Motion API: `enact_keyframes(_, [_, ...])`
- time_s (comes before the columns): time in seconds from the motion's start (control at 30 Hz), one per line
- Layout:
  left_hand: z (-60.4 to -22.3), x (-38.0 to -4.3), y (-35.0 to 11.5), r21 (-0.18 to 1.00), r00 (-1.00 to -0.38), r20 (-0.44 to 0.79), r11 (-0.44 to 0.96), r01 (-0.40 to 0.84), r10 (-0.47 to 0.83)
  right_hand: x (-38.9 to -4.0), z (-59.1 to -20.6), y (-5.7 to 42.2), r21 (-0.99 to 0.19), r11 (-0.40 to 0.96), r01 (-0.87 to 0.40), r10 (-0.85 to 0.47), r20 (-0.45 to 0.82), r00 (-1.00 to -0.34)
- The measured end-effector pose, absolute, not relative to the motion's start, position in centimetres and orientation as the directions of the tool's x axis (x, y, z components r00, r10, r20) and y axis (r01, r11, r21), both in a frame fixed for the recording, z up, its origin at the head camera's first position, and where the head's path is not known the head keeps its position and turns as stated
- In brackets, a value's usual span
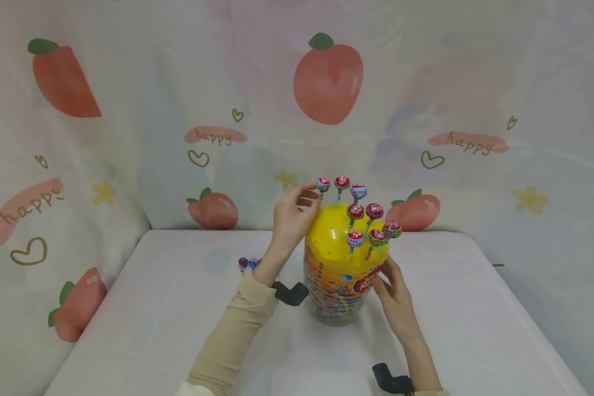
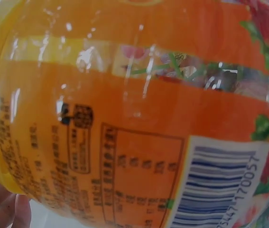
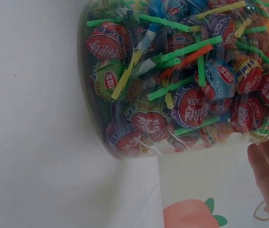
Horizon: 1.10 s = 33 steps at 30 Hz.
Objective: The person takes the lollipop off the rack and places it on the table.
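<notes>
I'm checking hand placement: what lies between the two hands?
In the head view, a yellow-lidded candy jar is between the left hand and right hand.

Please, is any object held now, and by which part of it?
The left hand is at the leftmost lollipop on the yellow lid; whether it pinches the stick cannot be told. The right hand touches the jar below the lid.

The head camera looks forward and down over the bench point(image 1: 158, 319), from well back, to the jar point(image 1: 340, 278) and backdrop point(image 1: 267, 71). The left wrist camera faces the jar's label point(image 2: 139, 107) sideways, apparently almost against it, blur leaving this uncertain. The right wrist camera, close too, faces the jar's clear lower wall point(image 3: 186, 85), also sideways. All three share the jar; head and right wrist share the backdrop.
</notes>
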<state>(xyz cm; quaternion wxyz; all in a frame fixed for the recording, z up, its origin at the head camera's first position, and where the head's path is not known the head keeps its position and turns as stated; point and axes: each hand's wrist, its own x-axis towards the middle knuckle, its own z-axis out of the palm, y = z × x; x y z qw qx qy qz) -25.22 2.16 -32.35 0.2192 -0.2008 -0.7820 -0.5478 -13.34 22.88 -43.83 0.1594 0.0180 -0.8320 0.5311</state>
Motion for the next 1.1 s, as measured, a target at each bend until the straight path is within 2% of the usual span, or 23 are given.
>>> enact_keyframes(1.1, [-33.05, -25.88, 2.63, 0.759, -0.792, 0.608, 0.252, 0.601, 0.056, -13.45, -44.06, 22.96, -0.883, 0.42, -0.211, 0.135, 0.29, -0.947])
